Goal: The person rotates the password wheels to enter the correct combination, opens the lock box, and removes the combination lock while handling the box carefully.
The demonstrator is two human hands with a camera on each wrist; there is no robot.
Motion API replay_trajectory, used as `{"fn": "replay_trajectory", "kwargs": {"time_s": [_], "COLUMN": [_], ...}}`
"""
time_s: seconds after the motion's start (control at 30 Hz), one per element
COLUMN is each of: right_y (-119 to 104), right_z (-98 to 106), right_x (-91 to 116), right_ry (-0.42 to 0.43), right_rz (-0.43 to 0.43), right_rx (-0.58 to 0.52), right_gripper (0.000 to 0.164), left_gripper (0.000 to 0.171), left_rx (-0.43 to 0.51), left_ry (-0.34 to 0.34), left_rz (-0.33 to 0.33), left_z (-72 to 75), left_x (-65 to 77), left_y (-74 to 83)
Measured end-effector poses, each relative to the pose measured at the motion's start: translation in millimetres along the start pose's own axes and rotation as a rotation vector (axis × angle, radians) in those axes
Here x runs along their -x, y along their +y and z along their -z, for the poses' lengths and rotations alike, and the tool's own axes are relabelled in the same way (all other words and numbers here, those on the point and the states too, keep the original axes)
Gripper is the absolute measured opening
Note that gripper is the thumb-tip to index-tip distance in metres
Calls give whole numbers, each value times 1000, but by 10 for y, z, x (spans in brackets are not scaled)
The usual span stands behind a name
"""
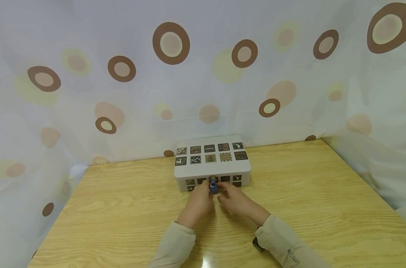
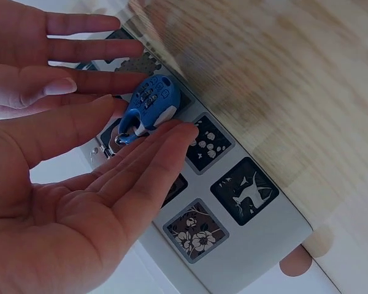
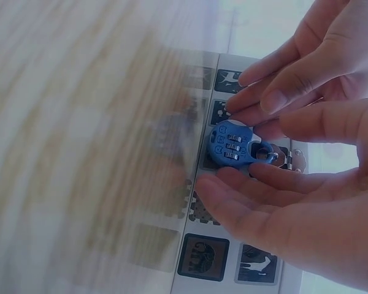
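A small blue combination padlock (image 1: pixel 214 188) hangs by its shackle from the metal clasp (image 3: pixel 287 157) on the front of a white lidded box (image 1: pixel 203 172). Number dials show on its face in the right wrist view. My left hand (image 1: pixel 199 203) is at the padlock's left side, with its extended fingers right at the lock's edge. From the other side, my right hand (image 1: pixel 239 202) reaches in, fingers loosely extended and thumb apart from them. The padlock sits between both hands' fingertips. Square pictures of animals, flowers and puzzle shapes cover the box.
The box stands on a light wood-grain table (image 1: pixel 122 208), near its back edge. Behind and along the sides hangs a white curtain (image 1: pixel 139 96) with brown, yellow and peach circles. A dark band (image 1: pixel 257 244) shows at the right sleeve's cuff.
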State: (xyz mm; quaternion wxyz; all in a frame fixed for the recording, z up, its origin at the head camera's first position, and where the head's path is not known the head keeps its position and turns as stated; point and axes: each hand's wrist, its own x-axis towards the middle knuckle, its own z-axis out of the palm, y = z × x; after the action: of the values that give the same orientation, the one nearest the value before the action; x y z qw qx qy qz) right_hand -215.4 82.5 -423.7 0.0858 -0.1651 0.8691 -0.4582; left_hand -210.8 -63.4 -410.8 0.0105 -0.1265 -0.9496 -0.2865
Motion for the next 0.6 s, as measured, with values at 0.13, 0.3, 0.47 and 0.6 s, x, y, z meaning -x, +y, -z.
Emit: {"fn": "replay_trajectory", "kwargs": {"time_s": [0.13, 0.3, 0.47, 0.6], "right_y": [10, 19, 10, 5], "right_z": [0, 13, 39, 50], "right_x": [-12, -14, -13, -16], "right_ry": [0, 3, -3, -1], "right_rz": [-11, -19, -9, -5], "right_rx": [-15, -24, -43, -52], "right_gripper": [43, 40, 37, 35], "left_gripper": [20, 19, 24, 25], "left_rx": [22, 48, 65, 84], "left_ry": [-14, -28, -40, -40], "left_rz": [20, 33, 35, 37], "left_z": [15, 23, 35, 30], "left_x": [-17, -33, -43, -56], "left_y": [-5, -10, -8, -23]}}
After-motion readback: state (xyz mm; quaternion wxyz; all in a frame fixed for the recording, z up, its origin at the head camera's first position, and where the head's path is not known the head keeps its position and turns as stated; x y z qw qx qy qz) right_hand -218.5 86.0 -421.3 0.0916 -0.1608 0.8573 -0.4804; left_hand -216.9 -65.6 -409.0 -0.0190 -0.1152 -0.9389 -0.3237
